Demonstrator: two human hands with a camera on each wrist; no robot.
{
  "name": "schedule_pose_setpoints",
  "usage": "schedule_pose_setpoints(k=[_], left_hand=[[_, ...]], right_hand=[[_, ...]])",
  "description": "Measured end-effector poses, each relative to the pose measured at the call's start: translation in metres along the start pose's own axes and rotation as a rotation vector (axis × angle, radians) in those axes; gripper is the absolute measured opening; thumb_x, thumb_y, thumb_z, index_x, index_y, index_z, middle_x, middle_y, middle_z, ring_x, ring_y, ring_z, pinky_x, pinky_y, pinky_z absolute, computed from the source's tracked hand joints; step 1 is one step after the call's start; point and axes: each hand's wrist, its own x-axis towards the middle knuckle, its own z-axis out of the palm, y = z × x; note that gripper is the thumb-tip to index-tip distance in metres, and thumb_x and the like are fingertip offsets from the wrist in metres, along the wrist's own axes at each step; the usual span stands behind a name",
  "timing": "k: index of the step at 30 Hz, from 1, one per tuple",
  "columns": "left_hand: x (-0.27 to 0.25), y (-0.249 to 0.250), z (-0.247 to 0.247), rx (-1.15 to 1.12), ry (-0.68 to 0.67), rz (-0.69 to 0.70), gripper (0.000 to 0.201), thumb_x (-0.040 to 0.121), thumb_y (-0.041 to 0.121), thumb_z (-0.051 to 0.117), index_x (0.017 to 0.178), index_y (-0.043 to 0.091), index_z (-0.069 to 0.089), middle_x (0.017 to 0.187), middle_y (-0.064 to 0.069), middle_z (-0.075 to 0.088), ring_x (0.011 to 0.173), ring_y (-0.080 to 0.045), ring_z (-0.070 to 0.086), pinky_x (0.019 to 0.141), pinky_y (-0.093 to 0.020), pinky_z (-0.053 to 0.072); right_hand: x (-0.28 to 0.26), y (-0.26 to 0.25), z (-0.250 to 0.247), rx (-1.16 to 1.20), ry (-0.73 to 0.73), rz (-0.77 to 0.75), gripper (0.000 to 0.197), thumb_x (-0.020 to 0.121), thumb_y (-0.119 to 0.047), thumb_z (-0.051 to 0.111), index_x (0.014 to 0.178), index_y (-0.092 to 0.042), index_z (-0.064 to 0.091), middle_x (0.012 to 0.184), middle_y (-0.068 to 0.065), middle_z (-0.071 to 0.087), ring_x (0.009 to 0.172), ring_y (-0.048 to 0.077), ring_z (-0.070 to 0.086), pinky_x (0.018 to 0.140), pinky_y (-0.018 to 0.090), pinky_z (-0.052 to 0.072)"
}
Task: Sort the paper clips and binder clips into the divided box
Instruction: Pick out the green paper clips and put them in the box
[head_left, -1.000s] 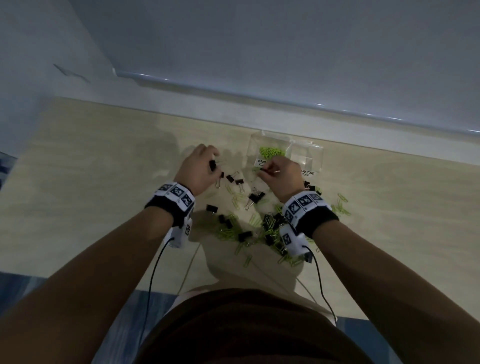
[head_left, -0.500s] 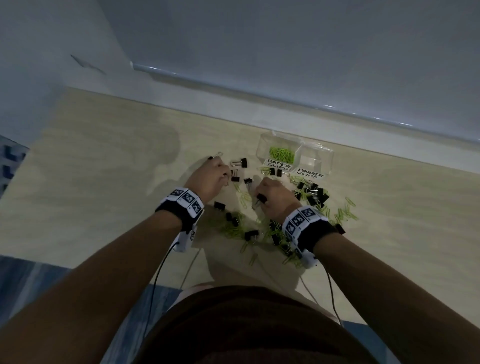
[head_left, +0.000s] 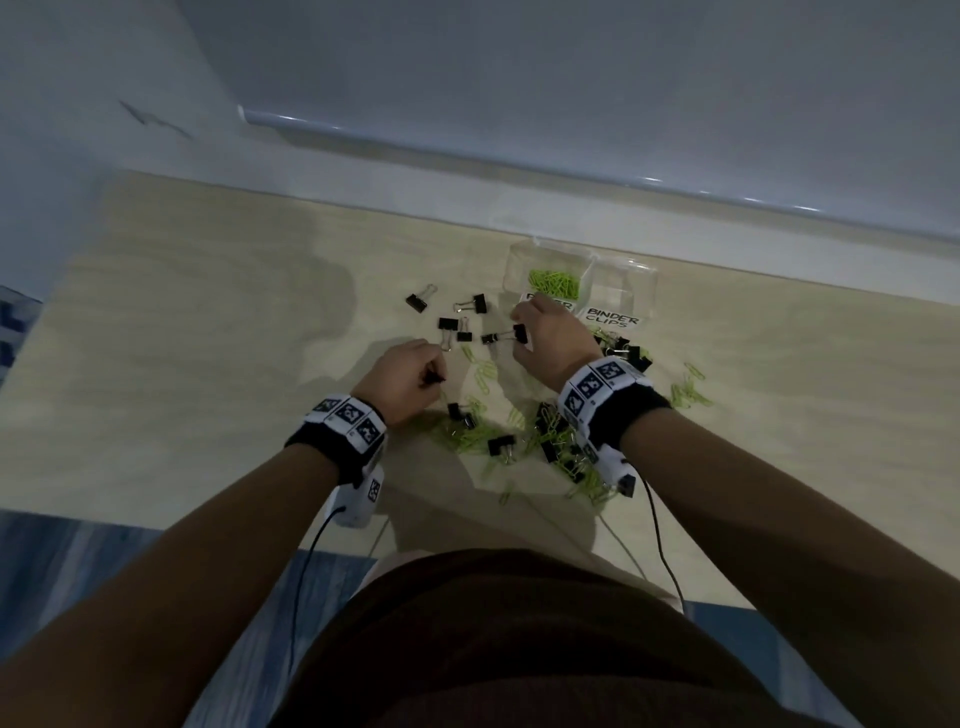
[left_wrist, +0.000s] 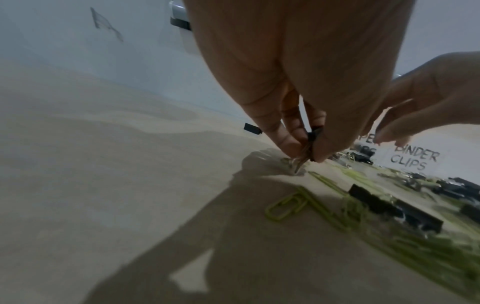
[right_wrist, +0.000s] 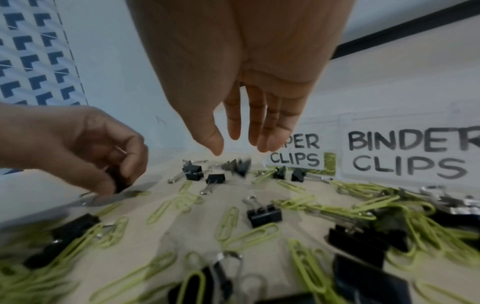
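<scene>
My left hand (head_left: 434, 378) pinches a small black binder clip (left_wrist: 314, 137) low over the table, and the clip's wire handles touch the wood. My right hand (head_left: 521, 340) hovers just in front of the clear divided box (head_left: 641, 274), fingers straight and holding nothing (right_wrist: 239, 148). A blurred black binder clip (right_wrist: 241, 165) lies right under those fingertips. Green paper clips (head_left: 554, 283) fill the compartment labelled PAPER CLIPS; the one labelled BINDER CLIPS (head_left: 612, 317) looks empty. Loose green paper clips (head_left: 470, 436) and black binder clips (head_left: 501, 446) are scattered between my hands.
Several more binder clips (head_left: 448, 323) lie apart to the left of the box. Another heap of mixed clips (head_left: 685, 393) sits right of my right wrist. A pale wall ledge (head_left: 467, 171) runs behind the box. Bare wood (head_left: 208, 364) stretches left.
My right hand has moved from the pile forward to the clips in front of the box. My left hand has drawn back toward me, still pinching a binder clip.
</scene>
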Motion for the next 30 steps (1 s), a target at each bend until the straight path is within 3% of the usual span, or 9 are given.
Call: schedule_pose_setpoints(k=[4, 7, 11, 14, 16, 20, 22, 26, 30], left_hand=[[0.006, 0.003, -0.011, -0.194, 0.180, -0.074, 0.011, 0.075, 0.001, 0.066, 0.083, 0.008, 0.064, 0.087, -0.006, 0.065, 0.077, -0.017, 0.062, 0.072, -0.027, 0.052], [0.012, -0.003, -0.021, -0.133, 0.267, -0.056, 0.014, 0.078, 0.004, 0.066, 0.090, 0.010, 0.066, 0.097, -0.008, 0.066, 0.088, -0.021, 0.061, 0.080, -0.031, 0.051], [0.001, 0.006, -0.014, 0.089, 0.111, 0.054, 0.020, 0.081, 0.011, 0.065, 0.101, 0.012, 0.065, 0.112, -0.006, 0.058, 0.105, -0.022, 0.049, 0.094, -0.037, 0.042], [-0.017, 0.018, 0.011, 0.107, -0.052, 0.046, 0.021, 0.085, 0.017, 0.062, 0.105, 0.015, 0.064, 0.108, 0.001, 0.058, 0.096, -0.013, 0.053, 0.089, -0.032, 0.046], [-0.023, 0.020, 0.025, 0.114, -0.086, 0.025, 0.026, 0.083, 0.015, 0.065, 0.109, 0.013, 0.064, 0.108, -0.001, 0.059, 0.097, -0.016, 0.055, 0.088, -0.029, 0.045], [-0.023, 0.022, 0.032, 0.102, -0.050, 0.005, 0.027, 0.082, 0.012, 0.067, 0.108, 0.010, 0.064, 0.106, -0.006, 0.061, 0.100, -0.021, 0.056, 0.084, -0.028, 0.042], [-0.023, 0.024, 0.032, 0.074, -0.032, 0.006, 0.026, 0.080, 0.007, 0.066, 0.106, 0.011, 0.062, 0.103, -0.005, 0.059, 0.094, -0.018, 0.056, 0.081, -0.026, 0.042], [-0.027, 0.022, 0.028, -0.038, -0.009, -0.015, 0.023, 0.080, 0.005, 0.066, 0.099, 0.016, 0.061, 0.089, 0.000, 0.054, 0.080, -0.014, 0.052, 0.075, -0.030, 0.048], [-0.024, 0.018, 0.009, -0.209, 0.115, -0.065, 0.018, 0.082, 0.005, 0.064, 0.098, 0.013, 0.061, 0.089, 0.000, 0.058, 0.081, -0.015, 0.058, 0.076, -0.026, 0.050]], right_hand=[[-0.025, -0.005, 0.010, 0.040, -0.179, -0.031, 0.038, 0.079, 0.003, 0.053, 0.111, -0.018, 0.057, 0.118, 0.002, 0.052, 0.107, 0.022, 0.053, 0.084, 0.032, 0.049], [-0.055, -0.007, 0.028, 0.010, -0.299, -0.198, 0.047, 0.072, 0.011, 0.053, 0.106, -0.018, 0.063, 0.111, 0.001, 0.055, 0.102, 0.022, 0.054, 0.082, 0.037, 0.053], [-0.078, -0.008, 0.042, -0.010, -0.306, -0.252, 0.039, 0.081, 0.000, 0.054, 0.115, -0.017, 0.062, 0.111, 0.006, 0.052, 0.101, 0.026, 0.052, 0.081, 0.039, 0.050], [-0.080, -0.013, 0.050, -0.030, -0.270, -0.228, 0.033, 0.085, -0.010, 0.058, 0.118, -0.013, 0.061, 0.110, 0.008, 0.052, 0.100, 0.030, 0.053, 0.083, 0.042, 0.049], [-0.079, -0.016, 0.053, -0.026, -0.261, -0.203, 0.030, 0.085, -0.013, 0.059, 0.115, -0.013, 0.061, 0.108, 0.008, 0.054, 0.098, 0.030, 0.055, 0.082, 0.042, 0.050], [-0.077, -0.015, 0.052, -0.041, -0.261, -0.175, 0.022, 0.084, -0.018, 0.058, 0.103, -0.006, 0.061, 0.102, 0.012, 0.054, 0.091, 0.032, 0.055, 0.071, 0.037, 0.047], [-0.078, -0.011, 0.050, -0.039, -0.245, -0.161, 0.019, 0.083, -0.017, 0.058, 0.096, -0.004, 0.059, 0.100, 0.014, 0.053, 0.088, 0.032, 0.055, 0.068, 0.036, 0.045], [-0.081, -0.006, 0.042, 0.027, -0.272, -0.107, 0.009, 0.079, -0.011, 0.058, 0.087, -0.006, 0.061, 0.091, 0.011, 0.061, 0.082, 0.031, 0.059, 0.070, 0.039, 0.051], [-0.074, -0.008, 0.017, 0.101, -0.236, 0.008, 0.004, 0.082, -0.014, 0.064, 0.086, -0.013, 0.062, 0.084, 0.000, 0.065, 0.077, 0.018, 0.061, 0.067, 0.025, 0.051]])
